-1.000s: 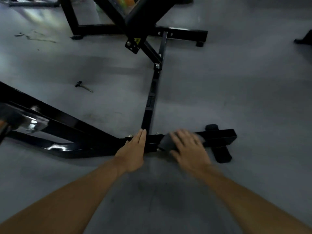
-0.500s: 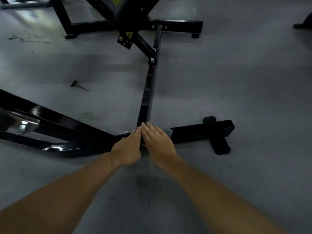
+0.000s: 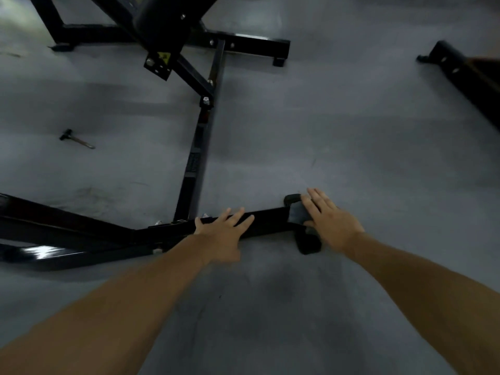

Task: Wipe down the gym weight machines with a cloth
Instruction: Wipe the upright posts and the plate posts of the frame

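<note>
**Hands on the base bar of a black weight machine, dim grey floor all round**

A grey floor (image 3: pixel 351 147) is filling nearly the whole view, dull and scuffed, with darker smudges nearest the camera. The low base bar (image 3: pixel 267 220) of a black weight machine is lying flat across it, and everything else is placed here by that bar.

The left hand (image 3: pixel 220 239) is resting on the bar just beside its junction with a long strut (image 3: pixel 198 155), fingers spread and straight, pinching nothing. At the bar's far right end the right hand (image 3: pixel 331 220) is pressing down with flat, slightly parted fingers on a dark grey cloth (image 3: pixel 297 215), which is draped over the bar's end and touching it. Under that end a black rubber foot (image 3: pixel 309 244) is sticking out toward the camera.

The strut is running away from the bar to a second crossbar (image 3: pixel 257 44) at the far side of the frame, where a slanted post with a yellow warning label (image 3: pixel 162 56) is joining in. Left of the bar, two glossy black rails (image 3: pixel 54 231) are angling off, catching a bright reflection. Well beyond the bar to the left, a small T-handled pin (image 3: pixel 77 139) is lying loose on the floor. Far to the right, part of another black machine (image 3: pixel 465 74) is showing at the edge
</note>
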`<state>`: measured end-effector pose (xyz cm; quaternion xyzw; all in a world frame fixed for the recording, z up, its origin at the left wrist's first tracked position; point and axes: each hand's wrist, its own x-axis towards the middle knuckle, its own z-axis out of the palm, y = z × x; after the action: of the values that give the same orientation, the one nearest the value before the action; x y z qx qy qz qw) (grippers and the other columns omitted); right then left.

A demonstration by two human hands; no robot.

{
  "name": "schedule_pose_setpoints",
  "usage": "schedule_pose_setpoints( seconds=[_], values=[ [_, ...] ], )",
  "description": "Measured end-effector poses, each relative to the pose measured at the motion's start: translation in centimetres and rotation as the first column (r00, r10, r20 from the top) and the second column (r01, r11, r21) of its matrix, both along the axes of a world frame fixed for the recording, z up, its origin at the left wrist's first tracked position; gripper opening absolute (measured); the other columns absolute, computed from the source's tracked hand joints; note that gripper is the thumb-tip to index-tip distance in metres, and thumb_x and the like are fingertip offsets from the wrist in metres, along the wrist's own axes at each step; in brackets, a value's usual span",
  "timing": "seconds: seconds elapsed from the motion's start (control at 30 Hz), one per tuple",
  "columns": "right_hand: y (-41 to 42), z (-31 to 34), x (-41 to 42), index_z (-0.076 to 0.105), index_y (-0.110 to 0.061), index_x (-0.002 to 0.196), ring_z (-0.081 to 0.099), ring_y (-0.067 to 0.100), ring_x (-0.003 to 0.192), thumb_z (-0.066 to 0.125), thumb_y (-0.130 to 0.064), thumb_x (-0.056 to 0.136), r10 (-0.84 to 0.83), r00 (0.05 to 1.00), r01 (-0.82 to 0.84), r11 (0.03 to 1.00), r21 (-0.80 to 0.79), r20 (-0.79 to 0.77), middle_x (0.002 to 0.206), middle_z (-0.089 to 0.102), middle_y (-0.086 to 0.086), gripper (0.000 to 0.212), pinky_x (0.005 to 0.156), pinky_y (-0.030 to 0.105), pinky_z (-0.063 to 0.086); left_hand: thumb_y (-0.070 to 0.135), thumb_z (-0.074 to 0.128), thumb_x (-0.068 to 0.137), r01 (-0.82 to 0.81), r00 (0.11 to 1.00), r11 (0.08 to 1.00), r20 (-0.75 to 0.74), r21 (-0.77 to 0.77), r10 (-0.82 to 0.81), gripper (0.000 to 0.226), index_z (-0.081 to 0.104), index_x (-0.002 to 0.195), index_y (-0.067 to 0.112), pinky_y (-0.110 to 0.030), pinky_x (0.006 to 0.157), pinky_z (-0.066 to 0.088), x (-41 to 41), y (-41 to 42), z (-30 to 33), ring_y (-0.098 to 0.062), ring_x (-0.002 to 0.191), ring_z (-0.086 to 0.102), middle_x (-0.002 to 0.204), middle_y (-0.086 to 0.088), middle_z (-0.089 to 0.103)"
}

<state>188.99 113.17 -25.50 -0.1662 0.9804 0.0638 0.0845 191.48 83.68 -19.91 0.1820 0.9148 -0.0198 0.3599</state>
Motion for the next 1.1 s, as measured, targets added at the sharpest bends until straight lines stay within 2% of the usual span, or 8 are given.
schedule_pose_setpoints(
  seconds=[0.07,0.17,0.27,0.33,0.5,0.7,0.9,1.1],
  values=[
    [-0.4,0.3,0.4,-0.006,-0.017,0.161,-0.006,0.023,0.156,0.031,-0.041,0.108,-0.054,0.998,0.054,0.999,-0.001,0.022,0.169,-0.009,0.004,0.068,0.123,0.038,0.024,0.027,0.054,0.094,-0.015,1.000,1.000,0.020,0.003,0.015,0.094,-0.012,0.160,0.040,-0.076,0.113,0.014,-0.2,-0.2,0.4,-0.018,0.156,-0.014,0.167,0.013,-0.022],
    [-1.5,-0.4,1.8,0.027,-0.016,0.159,0.032,0.037,0.139,0.059,-0.029,0.102,-0.196,0.973,0.177,0.972,-0.152,-0.122,0.155,0.028,0.019,0.067,0.107,0.045,0.046,0.025,0.053,0.092,-0.023,0.999,1.000,0.039,0.012,0.023,0.094,-0.012,0.159,0.041,-0.076,0.114,0.012,-0.3,-0.2,0.9,-0.017,0.156,-0.014,0.166,0.014,-0.023],
    [-1.6,-2.1,3.9,0.041,-0.012,0.150,0.041,0.036,0.117,0.050,-0.001,0.096,-0.504,0.858,0.391,0.763,-0.515,-0.095,0.133,0.040,0.020,0.055,0.096,0.048,0.045,0.024,0.054,0.091,-0.020,0.999,1.000,0.029,0.013,0.019,0.097,-0.014,0.159,0.040,-0.077,0.113,0.009,-0.2,0.0,0.7,-0.018,0.155,-0.017,0.166,0.013,-0.025],
    [-2.5,-3.9,5.1,0.045,-0.001,0.143,0.048,0.038,0.119,0.047,0.004,0.096,-0.573,0.819,0.506,0.723,-0.470,0.001,0.132,0.049,0.023,0.048,0.099,0.046,0.043,0.024,0.055,0.091,-0.017,1.000,1.000,0.020,0.013,0.017,0.099,-0.016,0.159,0.039,-0.078,0.113,0.009,0.0,0.0,0.2,-0.018,0.155,-0.018,0.166,0.012,-0.026],
    [-6.0,-7.7,6.6,0.044,0.005,0.146,0.030,0.039,0.148,0.046,-0.007,0.103,-0.512,0.857,0.462,0.811,-0.359,-0.053,0.153,0.042,0.026,0.045,0.125,0.041,0.008,0.021,0.055,0.089,0.003,1.000,1.000,0.008,-0.001,-0.003,0.102,-0.019,0.158,0.039,-0.078,0.113,0.008,0.4,-0.3,-0.5,-0.018,0.154,-0.021,0.165,0.012,-0.029],
    [-4.2,-6.5,7.1,0.074,0.001,0.112,0.068,0.039,0.112,0.094,-0.008,0.060,-0.188,0.982,0.189,0.975,-0.115,0.019,0.115,0.072,0.022,0.057,0.098,0.046,0.052,0.021,0.055,0.089,0.010,1.000,1.000,0.022,-0.002,-0.010,0.103,-0.020,0.157,0.039,-0.077,0.114,0.010,0.2,-0.2,-0.3,-0.018,0.154,-0.020,0.164,0.012,-0.030],
    [-2.9,-4.5,6.0,0.035,-0.011,0.156,0.025,0.028,0.152,0.044,-0.013,0.103,-0.292,0.955,0.297,0.939,-0.175,0.050,0.161,0.036,0.008,0.053,0.123,0.034,0.021,0.022,0.055,0.089,0.012,1.000,1.000,-0.005,-0.001,-0.012,0.103,-0.020,0.157,0.039,-0.078,0.113,0.010,0.0,-0.2,-0.4,-0.018,0.154,-0.020,0.164,0.012,-0.029],
    [-9.2,-5.0,8.8,0.062,-0.010,0.129,0.049,0.027,0.130,0.043,-0.011,0.103,-0.191,0.974,0.222,0.920,-0.324,0.125,0.139,0.058,0.010,0.032,0.110,0.033,0.036,0.013,0.053,0.092,0.050,0.999,0.998,0.000,0.036,-0.050,0.098,-0.012,0.161,0.035,-0.067,0.119,0.010,0.4,-0.7,0.4,-0.014,0.155,-0.017,0.165,0.015,-0.025]
  ],
)
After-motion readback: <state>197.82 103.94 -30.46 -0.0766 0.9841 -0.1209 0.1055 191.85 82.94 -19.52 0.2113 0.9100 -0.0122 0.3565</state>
